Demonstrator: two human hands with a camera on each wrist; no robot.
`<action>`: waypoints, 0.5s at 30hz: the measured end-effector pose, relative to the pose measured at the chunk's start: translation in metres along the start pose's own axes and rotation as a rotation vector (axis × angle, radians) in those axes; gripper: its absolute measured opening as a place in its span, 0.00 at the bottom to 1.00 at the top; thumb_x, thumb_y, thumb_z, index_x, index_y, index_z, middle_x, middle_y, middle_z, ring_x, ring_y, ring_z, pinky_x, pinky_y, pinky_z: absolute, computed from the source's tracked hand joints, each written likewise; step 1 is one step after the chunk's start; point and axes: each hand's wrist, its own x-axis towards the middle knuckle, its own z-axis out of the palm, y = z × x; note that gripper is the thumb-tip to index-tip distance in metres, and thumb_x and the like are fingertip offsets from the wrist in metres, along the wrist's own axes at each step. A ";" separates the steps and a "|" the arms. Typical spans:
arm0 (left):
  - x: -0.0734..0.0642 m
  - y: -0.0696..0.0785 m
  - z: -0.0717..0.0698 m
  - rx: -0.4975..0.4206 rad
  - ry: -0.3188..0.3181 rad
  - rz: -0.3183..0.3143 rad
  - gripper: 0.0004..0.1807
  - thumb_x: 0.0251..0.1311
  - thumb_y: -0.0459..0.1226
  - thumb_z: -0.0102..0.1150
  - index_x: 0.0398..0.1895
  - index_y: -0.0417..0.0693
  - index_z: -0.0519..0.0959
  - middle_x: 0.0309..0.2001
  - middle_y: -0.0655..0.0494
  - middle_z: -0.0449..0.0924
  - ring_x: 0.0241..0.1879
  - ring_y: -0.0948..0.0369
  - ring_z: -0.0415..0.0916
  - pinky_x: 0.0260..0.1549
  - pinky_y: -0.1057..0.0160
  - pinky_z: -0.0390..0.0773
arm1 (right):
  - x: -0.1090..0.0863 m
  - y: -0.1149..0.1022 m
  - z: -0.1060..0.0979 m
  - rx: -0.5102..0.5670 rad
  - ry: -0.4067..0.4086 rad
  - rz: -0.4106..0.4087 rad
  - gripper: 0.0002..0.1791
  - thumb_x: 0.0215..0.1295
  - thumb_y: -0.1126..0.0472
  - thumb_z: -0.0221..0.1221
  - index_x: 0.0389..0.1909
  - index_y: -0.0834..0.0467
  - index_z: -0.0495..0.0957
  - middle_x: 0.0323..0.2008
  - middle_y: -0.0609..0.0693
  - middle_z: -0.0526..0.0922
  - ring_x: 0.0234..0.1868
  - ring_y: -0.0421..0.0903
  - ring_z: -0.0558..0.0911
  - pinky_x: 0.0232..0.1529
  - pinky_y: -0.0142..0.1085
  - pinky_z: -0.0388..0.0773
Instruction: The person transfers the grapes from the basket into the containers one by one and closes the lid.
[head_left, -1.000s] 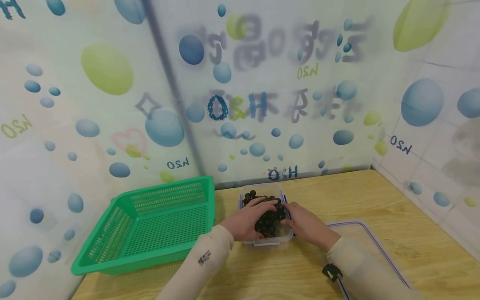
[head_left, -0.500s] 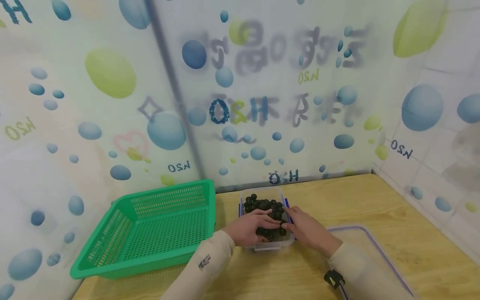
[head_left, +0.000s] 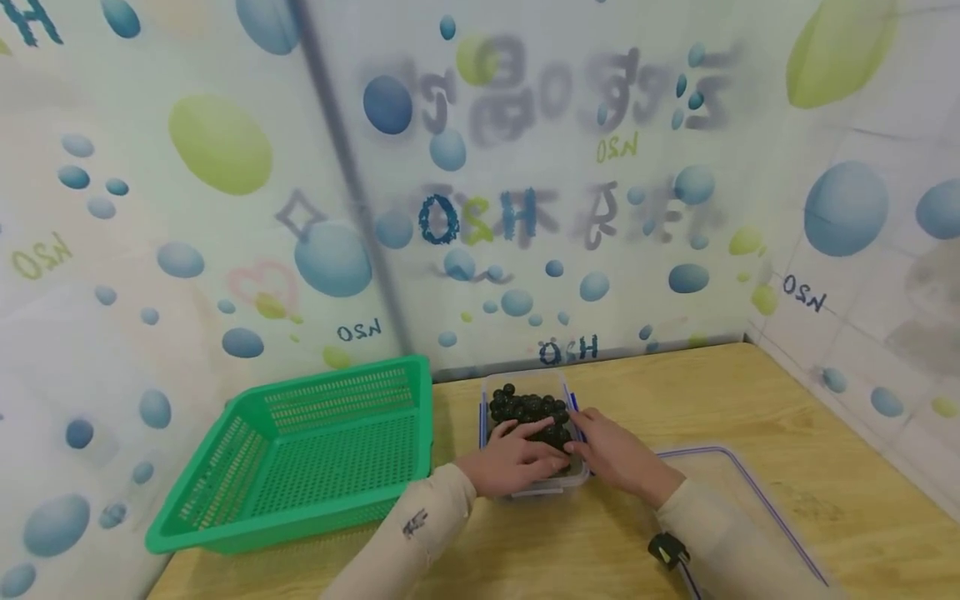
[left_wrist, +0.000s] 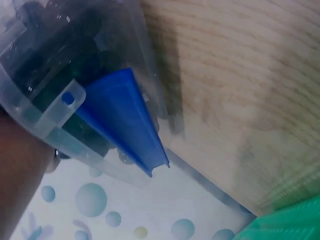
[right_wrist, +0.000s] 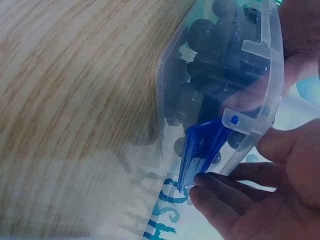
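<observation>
Dark round grapes (head_left: 525, 407) fill much of a clear plastic storage box (head_left: 553, 486) on the table. My left hand (head_left: 508, 462) reaches over the near rim and rests on the grapes with its fingers spread. At the right side, my right hand (head_left: 617, 454) pinches the box wall, thumb at the rim and fingers outside. In the right wrist view those fingers touch a blue latch (right_wrist: 204, 150) hanging from the rim. Another blue latch (left_wrist: 122, 115) hangs folded down in the left wrist view. The left fingertips are hidden there behind the box wall.
A green slotted basket (head_left: 337, 458) stands on the wooden table (head_left: 690, 383), left of the box. The clear lid (head_left: 738, 487) with a blue seal lies at the right, partly under the right forearm. A patterned sheet (head_left: 495, 292) hangs behind the table.
My left hand has shifted toward the near end of the box and its fingers have spread, showing more grapes at the far end. The right hand has stayed at the box's right side.
</observation>
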 end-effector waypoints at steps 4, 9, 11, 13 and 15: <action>0.000 0.000 0.006 0.157 0.099 0.059 0.18 0.76 0.48 0.42 0.59 0.62 0.81 0.67 0.69 0.65 0.72 0.57 0.49 0.64 0.41 0.53 | -0.001 0.001 -0.001 -0.017 -0.002 -0.013 0.27 0.72 0.63 0.56 0.65 0.75 0.65 0.57 0.67 0.72 0.55 0.59 0.77 0.52 0.51 0.76; 0.001 -0.001 0.010 0.186 0.215 0.052 0.15 0.71 0.40 0.55 0.58 0.63 0.80 0.74 0.58 0.51 0.69 0.51 0.55 0.60 0.39 0.62 | 0.000 0.002 -0.002 -0.032 0.004 -0.021 0.27 0.72 0.63 0.56 0.65 0.75 0.65 0.56 0.66 0.73 0.54 0.58 0.78 0.51 0.50 0.76; 0.002 -0.001 0.010 0.149 0.225 0.034 0.18 0.69 0.39 0.58 0.61 0.57 0.74 0.76 0.55 0.46 0.70 0.49 0.55 0.60 0.38 0.62 | 0.001 0.002 -0.002 -0.030 0.003 -0.018 0.27 0.72 0.63 0.56 0.65 0.75 0.65 0.56 0.66 0.73 0.54 0.59 0.78 0.52 0.50 0.76; 0.004 -0.001 0.008 0.093 0.228 0.017 0.28 0.67 0.39 0.61 0.67 0.54 0.65 0.77 0.55 0.46 0.70 0.48 0.55 0.61 0.38 0.62 | 0.001 0.002 -0.002 -0.024 -0.001 -0.012 0.27 0.72 0.62 0.57 0.64 0.75 0.66 0.56 0.66 0.73 0.55 0.59 0.77 0.52 0.51 0.75; 0.006 -0.001 0.007 0.045 0.231 0.001 0.38 0.63 0.39 0.65 0.72 0.52 0.58 0.76 0.56 0.50 0.69 0.49 0.58 0.61 0.39 0.62 | 0.001 0.001 -0.002 -0.013 -0.004 -0.006 0.27 0.72 0.62 0.57 0.64 0.74 0.67 0.55 0.66 0.73 0.55 0.59 0.77 0.53 0.51 0.75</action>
